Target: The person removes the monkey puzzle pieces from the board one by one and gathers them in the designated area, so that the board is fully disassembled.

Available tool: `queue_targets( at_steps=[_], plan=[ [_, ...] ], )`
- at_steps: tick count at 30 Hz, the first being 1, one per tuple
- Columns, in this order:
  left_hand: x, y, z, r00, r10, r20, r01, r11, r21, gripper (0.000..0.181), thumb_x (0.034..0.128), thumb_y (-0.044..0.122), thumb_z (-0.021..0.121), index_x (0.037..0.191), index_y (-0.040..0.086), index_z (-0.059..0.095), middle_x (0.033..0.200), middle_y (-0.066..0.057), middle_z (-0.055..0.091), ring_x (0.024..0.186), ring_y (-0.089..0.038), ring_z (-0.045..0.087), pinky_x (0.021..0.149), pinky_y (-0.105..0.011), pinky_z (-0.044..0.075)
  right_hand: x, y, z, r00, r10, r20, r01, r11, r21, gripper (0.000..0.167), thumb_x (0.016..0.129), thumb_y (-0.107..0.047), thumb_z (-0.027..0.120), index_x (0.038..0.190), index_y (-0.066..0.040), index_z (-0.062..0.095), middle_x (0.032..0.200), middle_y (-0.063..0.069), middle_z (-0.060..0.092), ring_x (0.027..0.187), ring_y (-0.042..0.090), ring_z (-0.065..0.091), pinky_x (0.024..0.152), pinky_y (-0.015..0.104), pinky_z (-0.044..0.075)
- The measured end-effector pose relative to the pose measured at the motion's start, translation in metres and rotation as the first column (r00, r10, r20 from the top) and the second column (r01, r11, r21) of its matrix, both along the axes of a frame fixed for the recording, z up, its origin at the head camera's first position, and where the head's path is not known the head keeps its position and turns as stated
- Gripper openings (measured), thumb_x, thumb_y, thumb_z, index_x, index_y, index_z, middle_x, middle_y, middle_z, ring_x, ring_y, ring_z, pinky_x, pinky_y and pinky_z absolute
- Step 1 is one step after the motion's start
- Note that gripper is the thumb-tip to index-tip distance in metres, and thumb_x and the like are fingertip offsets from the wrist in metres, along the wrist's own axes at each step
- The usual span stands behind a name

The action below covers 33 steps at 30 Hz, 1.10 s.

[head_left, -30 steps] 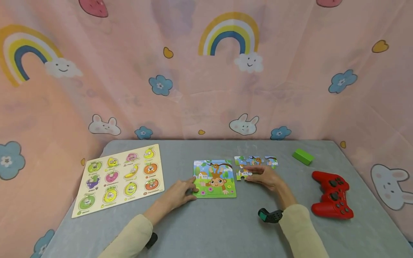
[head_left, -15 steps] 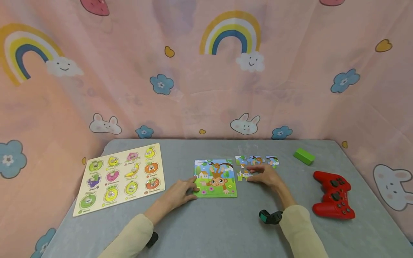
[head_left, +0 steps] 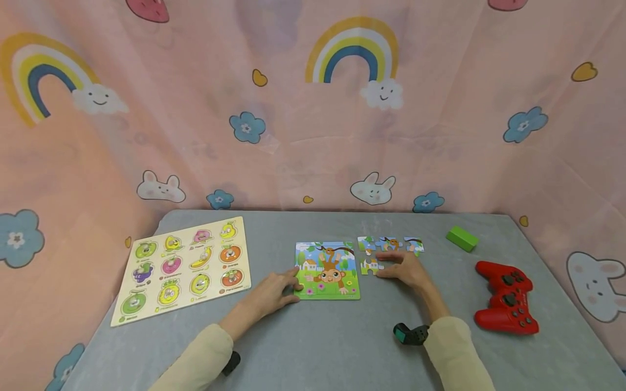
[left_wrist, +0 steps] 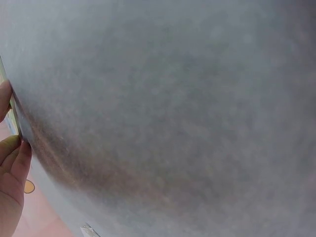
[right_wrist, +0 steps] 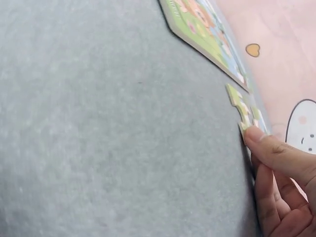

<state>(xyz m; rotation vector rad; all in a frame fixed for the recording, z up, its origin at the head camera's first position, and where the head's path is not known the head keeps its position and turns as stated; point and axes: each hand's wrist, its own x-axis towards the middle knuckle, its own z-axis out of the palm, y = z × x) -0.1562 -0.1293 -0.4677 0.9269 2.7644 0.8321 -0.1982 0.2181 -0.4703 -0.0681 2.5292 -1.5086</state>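
A square jigsaw puzzle [head_left: 327, 274] with a monkey picture lies flat in the middle of the table. My left hand [head_left: 269, 293] touches its left edge, fingertips and thumb apart along the border; in the left wrist view only those fingers [left_wrist: 15, 168] show. To the right of the puzzle, my right hand [head_left: 408, 271] holds a loose puzzle piece [head_left: 370, 266] with a house on it between thumb and fingers. The right wrist view shows the thumb [right_wrist: 269, 145] against the piece's edge, while the fingers curl underneath. More loose pieces [head_left: 388, 244] lie behind that hand.
A wooden fruit puzzle board [head_left: 186, 269] lies at the left. On the right are a green block [head_left: 462, 239] and a red game controller [head_left: 508, 297]. A pink patterned curtain [head_left: 288, 163] stands behind the grey table [head_left: 323, 347].
The view has shifted slightly. Both hands stay beside the puzzle and the loose piece, with the right fingers spread a little differently around the piece.
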Motion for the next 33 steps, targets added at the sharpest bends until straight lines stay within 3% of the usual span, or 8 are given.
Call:
queue_targets(
  at_steps=[6, 19, 26, 33],
  plan=[
    [0.0, 0.001, 0.0, 1.0, -0.005, -0.007, 0.005, 1.0, 0.005, 0.019, 0.085, 0.017, 0.073, 0.101, 0.006, 0.072, 0.138, -0.025, 0.047, 0.121, -0.036, 0.052, 0.096, -0.043, 0.047, -0.001, -0.003, -0.005, 0.998, -0.055, -0.021, 0.055, 0.998, 0.03, 0.045, 0.073, -0.012, 0.083, 0.112, 0.003, 0.068, 0.113, 0.019, 0.067, 0.072, 0.009, 0.062, 0.071, 0.023, 0.048],
    [0.001, 0.0, 0.001, 1.0, -0.011, 0.002, 0.011, 1.0, 0.019, 0.019, 0.0848, 0.015, 0.073, 0.1, 0.005, 0.072, 0.138, -0.026, 0.046, 0.121, -0.037, 0.052, 0.096, -0.044, 0.047, 0.002, 0.001, -0.005, 0.997, -0.065, -0.043, 0.064, 0.998, -0.016, 0.039, 0.075, -0.01, 0.082, 0.108, 0.007, 0.068, 0.106, 0.02, 0.069, 0.079, 0.012, 0.066, 0.071, 0.024, 0.051],
    [0.001, 0.001, 0.001, 1.0, -0.012, 0.011, 0.011, 1.0, 0.015, 0.019, 0.0856, 0.017, 0.073, 0.101, 0.006, 0.072, 0.139, -0.024, 0.046, 0.123, -0.036, 0.051, 0.097, -0.043, 0.047, 0.009, 0.009, 0.0, 0.997, -0.074, 0.02, 0.077, 0.983, -0.167, 0.048, 0.081, -0.009, 0.077, 0.122, 0.009, 0.06, 0.119, 0.019, 0.065, 0.095, 0.004, 0.061, 0.077, 0.018, 0.05],
    [0.001, 0.0, 0.002, 1.0, -0.009, 0.015, 0.009, 1.0, 0.025, 0.019, 0.0849, 0.015, 0.073, 0.101, 0.005, 0.072, 0.139, -0.025, 0.046, 0.123, -0.037, 0.051, 0.097, -0.044, 0.046, 0.012, 0.001, 0.009, 0.996, -0.036, 0.077, 0.057, 0.954, -0.293, 0.051, 0.086, -0.009, 0.071, 0.131, 0.008, 0.053, 0.131, 0.016, 0.058, 0.101, -0.003, 0.056, 0.083, 0.016, 0.048]
  ],
)
